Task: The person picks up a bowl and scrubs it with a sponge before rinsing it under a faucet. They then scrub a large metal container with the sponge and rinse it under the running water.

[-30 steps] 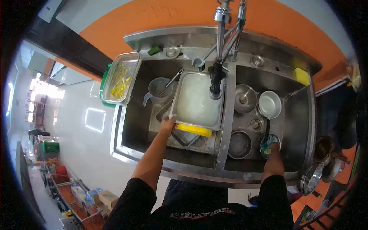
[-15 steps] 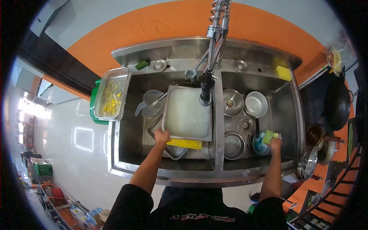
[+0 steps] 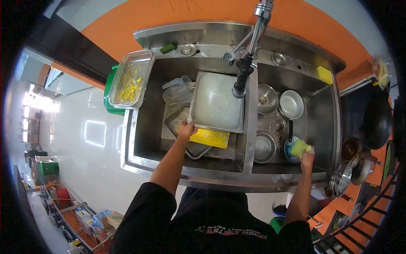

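My left hand (image 3: 186, 129) is clamped on the near corner of the steel tray (image 3: 218, 103). The tray lies in the left basin of the sink (image 3: 141, 127), propped on a yellow board (image 3: 211, 138), with the spray tap (image 3: 241, 82) hanging just over its far right side. My right hand (image 3: 307, 159) is closed round a green and yellow sponge (image 3: 300, 147) over the right basin, just above a small blue pan (image 3: 289, 151).

I judge this as mid-wash: the tray is steadied, and the sponge is in hand but not yet on it. The next move calls for bringing the sponge across the divider to the tray, with a firm left grip so it cannot slide on the board.

The tray is a shallow rectangle with rounded corners and a rolled rim, its dull steel filmed with cloudy water and likely slippery. The sponge looks soft and squashy. Round steel bowls (image 3: 292, 104) sit beside the pan. A clear plastic jug (image 3: 177, 89) lies by the tray, and a second tray (image 3: 131, 78) holding yellow scraps rests on the sink's left rim.
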`<action>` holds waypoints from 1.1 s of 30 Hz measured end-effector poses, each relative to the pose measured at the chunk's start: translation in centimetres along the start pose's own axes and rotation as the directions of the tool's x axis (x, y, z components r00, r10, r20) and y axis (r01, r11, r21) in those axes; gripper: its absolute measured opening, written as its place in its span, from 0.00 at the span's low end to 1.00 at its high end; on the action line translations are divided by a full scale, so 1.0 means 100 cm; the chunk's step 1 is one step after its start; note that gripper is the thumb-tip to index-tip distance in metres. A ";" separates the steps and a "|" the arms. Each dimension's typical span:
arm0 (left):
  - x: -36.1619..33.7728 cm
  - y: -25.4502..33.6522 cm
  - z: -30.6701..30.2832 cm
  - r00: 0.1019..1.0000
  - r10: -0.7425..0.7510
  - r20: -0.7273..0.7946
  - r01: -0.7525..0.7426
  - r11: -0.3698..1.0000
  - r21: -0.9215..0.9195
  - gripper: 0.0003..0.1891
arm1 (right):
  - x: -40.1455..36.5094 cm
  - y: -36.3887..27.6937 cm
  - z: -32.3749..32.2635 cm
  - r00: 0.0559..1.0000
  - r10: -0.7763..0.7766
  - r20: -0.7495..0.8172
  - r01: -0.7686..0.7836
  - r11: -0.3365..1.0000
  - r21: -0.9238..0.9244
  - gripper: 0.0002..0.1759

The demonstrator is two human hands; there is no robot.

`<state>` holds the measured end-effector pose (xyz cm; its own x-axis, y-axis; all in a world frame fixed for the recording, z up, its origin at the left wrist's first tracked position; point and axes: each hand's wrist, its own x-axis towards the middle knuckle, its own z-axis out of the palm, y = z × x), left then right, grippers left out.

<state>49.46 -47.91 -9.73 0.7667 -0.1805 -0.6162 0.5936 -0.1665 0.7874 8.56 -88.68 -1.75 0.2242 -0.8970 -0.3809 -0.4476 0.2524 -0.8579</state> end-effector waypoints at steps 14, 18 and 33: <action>0.046 -0.092 -0.001 0.866 0.421 -0.270 -0.197 0.784 0.589 0.31 | -0.036 0.015 -0.017 0.999 0.045 -0.029 -0.043 0.996 0.083 0.20; 0.043 -0.081 -0.032 0.963 0.174 -0.205 0.030 0.686 0.727 0.32 | -0.051 0.010 -0.023 0.994 0.093 -0.056 -0.088 0.993 0.083 0.21; -0.048 0.004 -0.046 0.986 0.134 -0.095 0.072 0.166 0.984 0.43 | -0.063 0.008 -0.030 0.996 0.025 -0.091 0.004 0.951 0.308 0.20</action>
<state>47.15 -42.61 -6.39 0.8588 -0.1084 -0.5008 -0.0870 -0.9940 0.0659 4.21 -83.93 0.96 0.1337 -0.9197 -0.3692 -0.1579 0.3480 -0.9241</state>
